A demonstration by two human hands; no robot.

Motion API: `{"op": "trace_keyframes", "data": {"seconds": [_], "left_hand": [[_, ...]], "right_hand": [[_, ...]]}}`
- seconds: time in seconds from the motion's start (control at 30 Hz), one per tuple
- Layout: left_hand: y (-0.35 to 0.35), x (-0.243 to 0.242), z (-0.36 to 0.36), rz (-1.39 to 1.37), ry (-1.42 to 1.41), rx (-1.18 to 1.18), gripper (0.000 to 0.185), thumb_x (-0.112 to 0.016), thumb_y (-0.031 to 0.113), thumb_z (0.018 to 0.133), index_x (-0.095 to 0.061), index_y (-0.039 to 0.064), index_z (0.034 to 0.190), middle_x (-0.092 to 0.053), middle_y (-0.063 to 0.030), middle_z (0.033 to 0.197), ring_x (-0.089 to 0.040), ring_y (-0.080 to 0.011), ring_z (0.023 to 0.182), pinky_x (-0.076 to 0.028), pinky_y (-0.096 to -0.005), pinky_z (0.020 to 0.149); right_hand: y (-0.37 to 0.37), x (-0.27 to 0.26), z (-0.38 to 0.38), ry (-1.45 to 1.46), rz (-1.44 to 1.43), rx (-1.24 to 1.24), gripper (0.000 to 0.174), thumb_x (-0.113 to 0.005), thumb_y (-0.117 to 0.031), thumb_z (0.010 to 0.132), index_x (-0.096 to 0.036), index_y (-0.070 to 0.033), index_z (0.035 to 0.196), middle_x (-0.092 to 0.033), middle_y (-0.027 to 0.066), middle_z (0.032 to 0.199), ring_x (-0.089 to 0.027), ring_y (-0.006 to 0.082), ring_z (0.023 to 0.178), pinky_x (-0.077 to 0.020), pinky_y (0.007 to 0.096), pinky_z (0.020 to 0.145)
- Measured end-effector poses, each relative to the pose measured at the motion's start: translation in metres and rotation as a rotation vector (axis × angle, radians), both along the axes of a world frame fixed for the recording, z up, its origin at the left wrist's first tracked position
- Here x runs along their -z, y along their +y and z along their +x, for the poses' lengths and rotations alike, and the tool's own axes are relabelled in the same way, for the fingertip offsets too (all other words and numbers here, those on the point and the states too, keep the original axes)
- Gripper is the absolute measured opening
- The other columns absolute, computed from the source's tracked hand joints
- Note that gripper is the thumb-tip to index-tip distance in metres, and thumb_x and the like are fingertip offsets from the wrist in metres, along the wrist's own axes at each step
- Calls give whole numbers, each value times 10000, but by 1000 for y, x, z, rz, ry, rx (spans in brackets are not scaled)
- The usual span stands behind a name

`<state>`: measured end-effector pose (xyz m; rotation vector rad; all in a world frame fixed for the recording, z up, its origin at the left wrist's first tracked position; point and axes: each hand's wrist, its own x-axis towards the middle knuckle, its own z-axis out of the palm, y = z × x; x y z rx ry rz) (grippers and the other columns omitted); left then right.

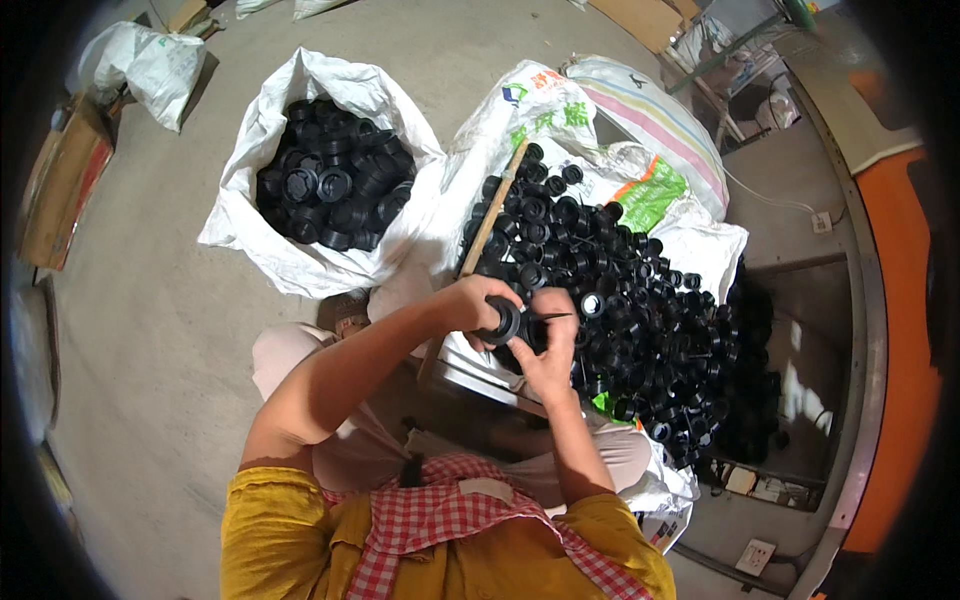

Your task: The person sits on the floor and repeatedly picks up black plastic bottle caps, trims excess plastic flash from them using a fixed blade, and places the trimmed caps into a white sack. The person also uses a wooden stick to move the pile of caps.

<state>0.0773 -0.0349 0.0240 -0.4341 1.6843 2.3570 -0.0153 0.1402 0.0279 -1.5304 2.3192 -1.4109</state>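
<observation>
My left hand [480, 304] grips a black ring-shaped plastic part [502, 321]. Close beside it, my right hand [551, 345] has its fingers on another black plastic part [531, 330], from which a thin dark spike sticks out to the right. Both hands are over the near left edge of a large heap of black plastic parts [637, 315], spread on white woven sacks. Up and to the left, an open white woven sack [240, 187] holds many similar round black parts [334, 180].
A wooden stick [495, 208] lies slanting along the heap's left side. A full striped sack [660, 120] stands behind it. At right are a metal frame [862, 337] and an orange panel [900, 322]. A cardboard box [64, 187] stands far left.
</observation>
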Motion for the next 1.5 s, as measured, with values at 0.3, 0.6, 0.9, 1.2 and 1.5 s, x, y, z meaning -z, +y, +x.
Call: {"op": "trace_keyframes", "data": {"seconds": [0.3,0.6,0.9,1.2,1.5], "left_hand": [[18,7,20,-1369,869,259,185,-633,137,732,-636,92,912,-660,-62,950,-628,-247,956,-519,-319,789],[7,-19,18,-1468,1329,-71,153,-609,167,761,-607,61,871,-639,-79,1025,-608,-267,1032,-533,-372,841],[-52,-50,42,-1376,1051,-434,169,-604,40,767,-552,40,928,-641,-132,987,-649,-274,896,-530,-345,790],[46,0,16,523,81,-152,481,-611,190,830,-507,63,1283,-490,-110,1299,-489,-189,1188,-361,-328,1025],[-6,-30,12,-1524,450,-258,285,-631,44,705,-652,117,980,-560,-179,1017,-537,-345,925,-424,-433,774]], "right_hand": [[36,13,10,-1403,379,-224,102,-680,-85,790,-604,-17,786,-631,81,730,-610,203,715,-464,328,705],[36,20,25,-2025,-74,-647,168,-619,-220,820,-635,-52,825,-635,99,768,-607,297,767,-419,426,761],[96,34,61,-2042,12,-1427,238,-608,-263,861,-570,-29,844,-631,119,775,-590,292,703,-431,437,679],[-3,16,17,-1259,-629,27,285,-572,-321,908,-508,-64,802,-562,74,942,-521,220,934,-419,361,884],[-33,155,-30,-769,-214,431,229,-576,67,798,-609,-2,1014,-613,22,838,-557,102,738,-466,235,744]]}}
